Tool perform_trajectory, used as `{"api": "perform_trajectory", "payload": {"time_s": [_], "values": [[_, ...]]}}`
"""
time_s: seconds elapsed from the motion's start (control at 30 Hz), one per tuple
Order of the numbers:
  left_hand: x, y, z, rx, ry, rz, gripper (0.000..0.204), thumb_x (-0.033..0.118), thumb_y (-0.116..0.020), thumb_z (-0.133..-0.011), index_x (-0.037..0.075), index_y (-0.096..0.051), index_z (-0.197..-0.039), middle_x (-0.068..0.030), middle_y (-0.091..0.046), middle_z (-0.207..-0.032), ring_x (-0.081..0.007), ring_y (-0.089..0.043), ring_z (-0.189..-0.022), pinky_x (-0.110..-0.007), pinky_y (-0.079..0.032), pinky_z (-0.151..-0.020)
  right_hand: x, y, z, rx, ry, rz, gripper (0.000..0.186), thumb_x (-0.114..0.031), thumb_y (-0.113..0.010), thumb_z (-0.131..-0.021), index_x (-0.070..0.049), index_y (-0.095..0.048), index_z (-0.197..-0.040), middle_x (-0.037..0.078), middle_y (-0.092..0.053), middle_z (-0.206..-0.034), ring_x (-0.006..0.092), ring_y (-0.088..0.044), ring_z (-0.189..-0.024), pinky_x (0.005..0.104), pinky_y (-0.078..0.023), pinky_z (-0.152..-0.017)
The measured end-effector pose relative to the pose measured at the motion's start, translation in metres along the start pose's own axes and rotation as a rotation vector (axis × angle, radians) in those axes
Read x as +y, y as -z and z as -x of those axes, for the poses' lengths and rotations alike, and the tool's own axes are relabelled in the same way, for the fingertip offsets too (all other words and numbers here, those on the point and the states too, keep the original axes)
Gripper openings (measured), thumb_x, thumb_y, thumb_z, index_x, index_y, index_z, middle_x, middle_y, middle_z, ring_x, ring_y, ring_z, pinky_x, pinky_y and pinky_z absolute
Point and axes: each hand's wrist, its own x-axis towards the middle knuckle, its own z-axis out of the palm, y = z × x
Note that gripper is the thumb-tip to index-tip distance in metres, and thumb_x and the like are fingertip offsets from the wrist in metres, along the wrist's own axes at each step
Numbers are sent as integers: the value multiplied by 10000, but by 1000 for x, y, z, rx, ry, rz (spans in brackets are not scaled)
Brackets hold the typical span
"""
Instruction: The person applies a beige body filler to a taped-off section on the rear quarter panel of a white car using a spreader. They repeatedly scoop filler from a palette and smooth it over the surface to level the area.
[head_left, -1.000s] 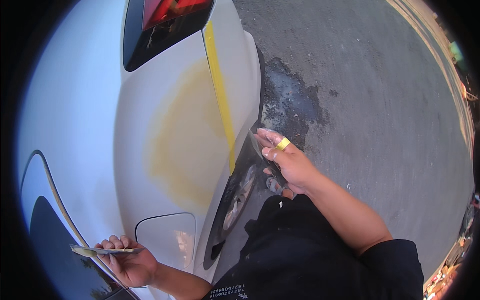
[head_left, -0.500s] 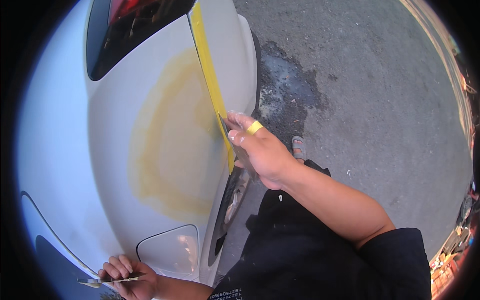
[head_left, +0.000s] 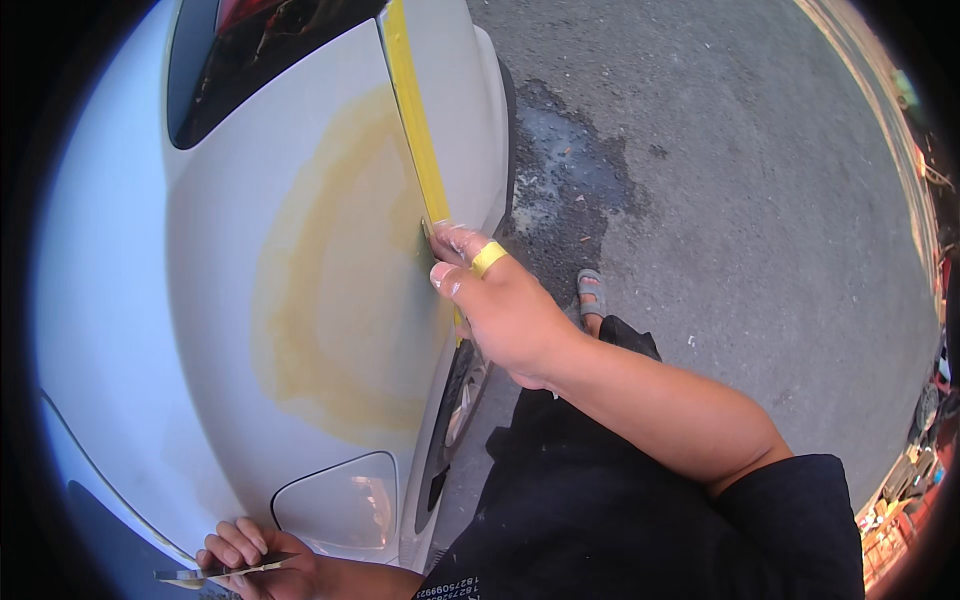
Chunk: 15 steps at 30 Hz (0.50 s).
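Observation:
A white car's rear side panel (head_left: 225, 300) fills the left, with a ring of yellowish filler (head_left: 285, 350) smeared on it. Yellow masking tape (head_left: 418, 130) runs down the panel's right edge. My right hand (head_left: 500, 310) is closed on a thin, flat scraper blade (head_left: 425, 232), mostly hidden by the hand and held against the panel beside the tape. White residue marks the fingertips, and one finger wears a yellow band. At lower left, my left hand (head_left: 250, 560) grips a thin flat plate (head_left: 195, 575), seen nearly edge-on, beside the car body.
A closed fuel flap (head_left: 340, 505) sits low on the panel, near the wheel arch (head_left: 440, 470). The dark tail light (head_left: 260, 50) is at the top. A wet patch (head_left: 570, 165) marks the grey asphalt (head_left: 760, 220). My sandalled foot (head_left: 592, 290) stands beyond my right hand.
My right hand has moved slightly left with the scraper blade, from over the tape onto the panel's filler edge. My left hand holds the plate almost in the same place.

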Motion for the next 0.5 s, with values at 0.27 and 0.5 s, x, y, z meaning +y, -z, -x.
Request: {"api": "perform_trajectory", "payload": {"time_s": [0.27, 0.5], "values": [[-2, 2, 1, -19, 1, 8, 272, 26, -460, -896, -40, -504, -1156, -101, -477, -919, -187, -433, -824, -295, -379, -717, 26, -16, 18, -50, 202, 268, 489, -117, -469, -954, 64, -325, -1385, 220, -398, -1410, 277, -383, -1325, 344, -309, -1074], [0, 1, 0, 26, 10, -26, 260, 42, -443, -913, -35, -504, -1154, -98, -462, -922, -185, -422, -831, -297, -376, -719, 17, 13, 24, -150, 95, 106, 516, -159, -443, -961, 18, -290, -1421, 179, -380, -1437, 257, -363, -1335, 357, -333, -1046]]}}
